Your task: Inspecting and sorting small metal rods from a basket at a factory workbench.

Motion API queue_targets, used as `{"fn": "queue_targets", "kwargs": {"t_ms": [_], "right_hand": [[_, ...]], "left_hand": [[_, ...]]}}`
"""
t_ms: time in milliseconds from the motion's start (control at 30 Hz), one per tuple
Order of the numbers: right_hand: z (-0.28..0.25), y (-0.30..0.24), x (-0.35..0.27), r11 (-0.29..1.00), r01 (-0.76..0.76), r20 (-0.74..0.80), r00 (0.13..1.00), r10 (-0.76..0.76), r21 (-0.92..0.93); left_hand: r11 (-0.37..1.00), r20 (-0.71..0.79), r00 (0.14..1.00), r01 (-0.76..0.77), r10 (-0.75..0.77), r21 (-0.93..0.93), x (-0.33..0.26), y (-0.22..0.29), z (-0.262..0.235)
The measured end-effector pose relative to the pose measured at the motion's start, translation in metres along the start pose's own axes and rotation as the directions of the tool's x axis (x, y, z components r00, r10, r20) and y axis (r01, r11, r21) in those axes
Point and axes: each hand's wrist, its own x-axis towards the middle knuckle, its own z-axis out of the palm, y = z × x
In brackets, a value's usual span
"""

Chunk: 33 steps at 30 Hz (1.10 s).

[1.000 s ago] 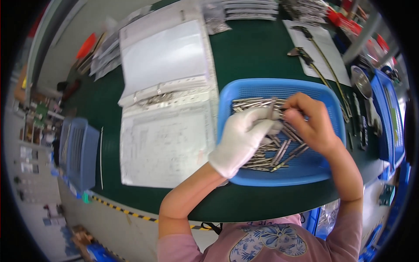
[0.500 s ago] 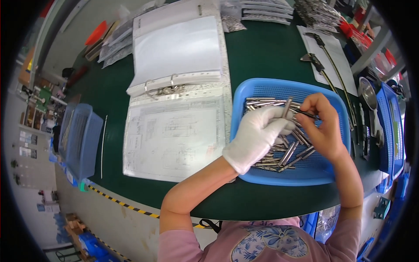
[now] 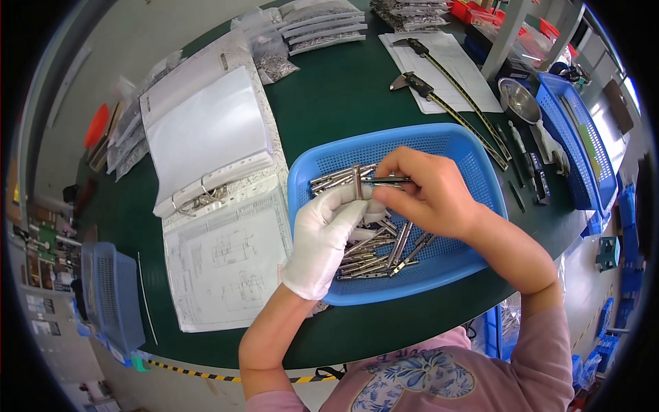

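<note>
My left hand (image 3: pixel 319 240), in a white glove, holds a short metal rod (image 3: pixel 357 178) upright between thumb and fingers. My bare right hand (image 3: pixel 436 196) pinches a thin dark stick-like tool (image 3: pixel 386 180); its tip points left at the rod's side, and I cannot tell whether the two touch. Both hands are over a blue perforated plastic basket (image 3: pixel 405 291). Inside it lie many slim metal rods (image 3: pixel 364 257), heaped toward the left half. Part of that heap is hidden behind my hands.
Left of the basket an open ring binder (image 3: pixel 220 275) shows drawings. Two calipers (image 3: pixel 422 86) lie on paper at the back right, near a metal bowl (image 3: pixel 519 103) and another blue basket (image 3: pixel 576 130). Bagged parts (image 3: pixel 322 27) are stacked behind. A blue basket (image 3: pixel 113 295) stands far left.
The view has turned, so the table's things sit further left in the picture. The dark tool in my right hand is now closer to the rod. Both grips are kept.
</note>
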Motion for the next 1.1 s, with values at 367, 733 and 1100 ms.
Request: {"fn": "queue_targets", "kwargs": {"t_ms": [367,733,1100], "right_hand": [[0.001,-0.001,0.0,0.991,0.099,-0.037,0.994,-0.102,-0.086],[0.002,0.003,0.001,0.994,0.098,-0.091,0.991,-0.103,-0.053],[0.009,0.005,0.0,0.933,0.268,-0.114,0.947,-0.301,-0.239]], "left_hand": [[0.999,-0.029,1.0,-0.005,0.006,0.039,-0.001,0.001,0.0],[1.0,-0.029,1.0,0.007,-0.007,0.004,0.0,0.001,-0.001],[1.0,0.004,1.0,0.002,-0.002,0.021,-0.001,0.001,-0.001]]}}
